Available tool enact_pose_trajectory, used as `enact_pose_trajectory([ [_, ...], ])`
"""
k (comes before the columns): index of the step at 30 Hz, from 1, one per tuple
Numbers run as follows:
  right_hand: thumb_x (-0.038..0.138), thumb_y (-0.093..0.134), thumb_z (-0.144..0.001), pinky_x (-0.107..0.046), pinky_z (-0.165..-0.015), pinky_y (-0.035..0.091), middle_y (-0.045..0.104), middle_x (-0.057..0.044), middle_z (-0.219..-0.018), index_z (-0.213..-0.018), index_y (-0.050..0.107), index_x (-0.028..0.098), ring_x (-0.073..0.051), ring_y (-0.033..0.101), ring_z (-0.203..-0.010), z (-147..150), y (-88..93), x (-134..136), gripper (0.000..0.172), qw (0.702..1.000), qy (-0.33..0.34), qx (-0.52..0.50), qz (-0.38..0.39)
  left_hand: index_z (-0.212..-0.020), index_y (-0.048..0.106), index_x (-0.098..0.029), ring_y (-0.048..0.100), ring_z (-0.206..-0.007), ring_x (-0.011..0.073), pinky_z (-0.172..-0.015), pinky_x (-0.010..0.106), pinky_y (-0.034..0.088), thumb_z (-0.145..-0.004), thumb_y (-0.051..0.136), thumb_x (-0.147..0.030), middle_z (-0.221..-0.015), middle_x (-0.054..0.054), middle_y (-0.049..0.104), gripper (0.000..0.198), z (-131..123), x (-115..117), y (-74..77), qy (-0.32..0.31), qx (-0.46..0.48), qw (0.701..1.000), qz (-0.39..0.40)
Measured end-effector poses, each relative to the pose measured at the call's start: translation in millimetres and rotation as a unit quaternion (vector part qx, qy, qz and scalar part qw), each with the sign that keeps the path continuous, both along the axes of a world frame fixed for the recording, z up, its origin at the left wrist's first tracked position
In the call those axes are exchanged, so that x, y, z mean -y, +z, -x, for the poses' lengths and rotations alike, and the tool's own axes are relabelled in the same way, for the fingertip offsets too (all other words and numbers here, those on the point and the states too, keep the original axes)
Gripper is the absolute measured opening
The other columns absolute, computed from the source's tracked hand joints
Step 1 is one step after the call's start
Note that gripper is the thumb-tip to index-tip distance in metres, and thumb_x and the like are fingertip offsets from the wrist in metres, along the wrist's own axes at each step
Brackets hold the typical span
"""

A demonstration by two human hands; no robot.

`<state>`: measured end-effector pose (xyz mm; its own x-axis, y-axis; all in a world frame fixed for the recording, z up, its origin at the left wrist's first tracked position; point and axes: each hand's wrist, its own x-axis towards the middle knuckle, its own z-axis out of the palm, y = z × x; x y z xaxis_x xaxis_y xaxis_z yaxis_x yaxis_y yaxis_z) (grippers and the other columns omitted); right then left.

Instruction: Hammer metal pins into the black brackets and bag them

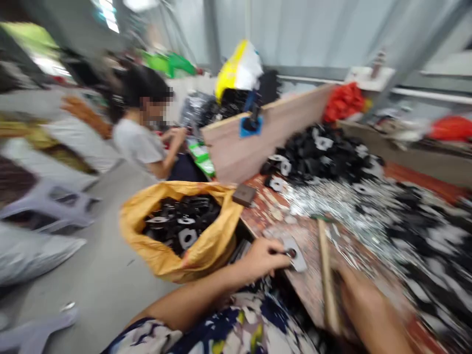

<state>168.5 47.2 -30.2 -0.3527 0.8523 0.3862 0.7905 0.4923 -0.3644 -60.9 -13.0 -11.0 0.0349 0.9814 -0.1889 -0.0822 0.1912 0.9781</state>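
At the frame's lower centre, the left hand (265,255) has its fingers drawn in on a pale plate (299,260) lying on the worktop (267,216), apparently to steady it near its dark round hole. At lower right, the right hand (359,292) is blurred beside a wooden handle (325,275); I cannot tell whether its fingers grip it. Loose metal pieces (328,196) lie past the handle, probably spread there for easy picking, with a heap of black and pale parts (324,152) behind. Left of centre, a yellow sack (134,223) gapes wide beside the worktop, likely so parts can pass over its rim; it holds black pieces (184,221), some with pale holed plates. Upper left, a co-worker (134,137) sits by green packets (202,156).
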Motion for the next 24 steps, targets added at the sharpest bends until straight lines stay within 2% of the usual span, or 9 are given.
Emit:
enact_pose_trajectory([
  [2,0.015,0.054,-0.086,-0.036,-0.062,0.053,0.070,-0.008,-0.084,-0.096,0.073,0.030,-0.025,0.067,-0.077,-26.7,2.0,15.2,0.026,0.996,-0.016,0.077,0.034,-0.060,0.068,-0.016,0.042,-0.049,0.0098,-0.042,0.022,0.039,-0.066,0.080,-0.039,-0.060,-0.003,0.049,0.027,2.5,0.1,1.4,0.014,0.085,0.995,0.046],
  [4,0.008,0.049,-0.085,-0.035,-0.071,0.051,0.069,-0.010,-0.085,-0.092,0.070,0.021,-0.024,0.064,-0.079,-36.9,3.7,18.1,0.026,0.982,-0.001,0.179,0.055,-0.061,0.065,-0.016,0.040,-0.050,0.0085,-0.040,0.020,0.038,-0.068,0.078,-0.038,-0.061,-0.003,0.048,0.027,2.3,-2.3,-1.0,0.003,0.124,0.989,0.075],
  [7,0.002,0.047,-0.080,-0.034,-0.075,0.048,0.068,-0.010,-0.086,-0.102,0.068,0.016,-0.023,0.062,-0.081,-43.8,4.5,8.9,0.033,0.971,-0.009,0.233,0.049,-0.066,0.065,-0.015,0.040,-0.049,0.0077,-0.039,0.019,0.039,-0.070,0.077,-0.037,-0.062,-0.002,0.051,0.026,0.0,-2.8,-3.7,0.006,0.175,0.979,0.107],
  [10,0.007,0.051,-0.080,-0.033,-0.075,0.048,0.069,-0.008,-0.087,-0.100,0.070,0.018,-0.022,0.064,-0.081,-55.3,9.5,3.8,0.029,0.986,-0.021,0.162,0.041,-0.071,0.068,-0.014,0.043,-0.048,0.0080,-0.038,0.019,0.040,-0.069,0.079,-0.034,-0.064,0.000,0.057,0.023,-1.1,-3.1,-1.3,0.016,0.228,0.965,0.125],
  [13,0.018,0.056,-0.087,-0.033,-0.072,0.050,0.071,-0.004,-0.083,-0.088,0.070,0.021,-0.020,0.065,-0.074,-58.6,25.6,12.5,0.014,0.998,-0.037,0.005,0.052,-0.073,0.070,-0.014,0.048,-0.051,0.0099,-0.038,0.020,0.042,-0.068,0.079,-0.034,-0.068,0.002,0.061,0.022,-2.8,-6.5,3.7,0.017,0.270,0.954,0.128],
  [16,0.025,0.065,-0.090,-0.036,-0.076,0.054,0.075,-0.002,-0.086,-0.089,0.072,0.025,-0.020,0.069,-0.079,-37.5,48.3,30.5,0.008,0.978,-0.022,-0.197,0.066,-0.077,0.071,-0.015,0.052,-0.053,0.0119,-0.039,0.022,0.043,-0.071,0.078,-0.043,-0.069,0.003,0.065,0.030,-9.3,-10.8,7.0,0.018,0.301,0.943,0.144],
  [18,0.024,0.068,-0.089,-0.040,-0.082,0.055,0.076,-0.002,-0.090,-0.087,0.074,0.027,-0.021,0.070,-0.086,-13.6,58.7,40.0,0.007,0.958,0.018,-0.279,0.066,-0.076,0.071,-0.015,0.053,-0.053,0.0115,-0.038,0.020,0.041,-0.073,0.079,-0.047,-0.069,0.003,0.065,0.033,-16.4,-12.9,7.9,0.017,0.301,0.942,0.149],
  [21,0.024,0.071,-0.089,-0.045,-0.089,0.054,0.076,-0.002,-0.093,-0.084,0.074,0.028,-0.022,0.068,-0.093,18.4,59.0,43.0,0.007,0.948,0.063,-0.307,0.058,-0.071,0.070,-0.014,0.051,-0.053,0.0098,-0.037,0.018,0.039,-0.072,0.084,-0.043,-0.069,0.002,0.063,0.032,-26.5,-13.9,8.2,0.014,0.296,0.945,0.140],
  [24,0.025,0.073,-0.089,-0.045,-0.090,0.052,0.075,-0.001,-0.092,-0.084,0.073,0.028,-0.022,0.066,-0.094,32.9,48.9,38.0,0.006,0.946,0.063,-0.315,0.049,-0.074,0.072,-0.013,0.053,-0.055,0.0099,-0.041,0.020,0.045,-0.071,0.088,-0.040,-0.069,0.001,0.062,0.031,-31.0,-13.1,7.4,0.008,0.305,0.942,0.138],
])
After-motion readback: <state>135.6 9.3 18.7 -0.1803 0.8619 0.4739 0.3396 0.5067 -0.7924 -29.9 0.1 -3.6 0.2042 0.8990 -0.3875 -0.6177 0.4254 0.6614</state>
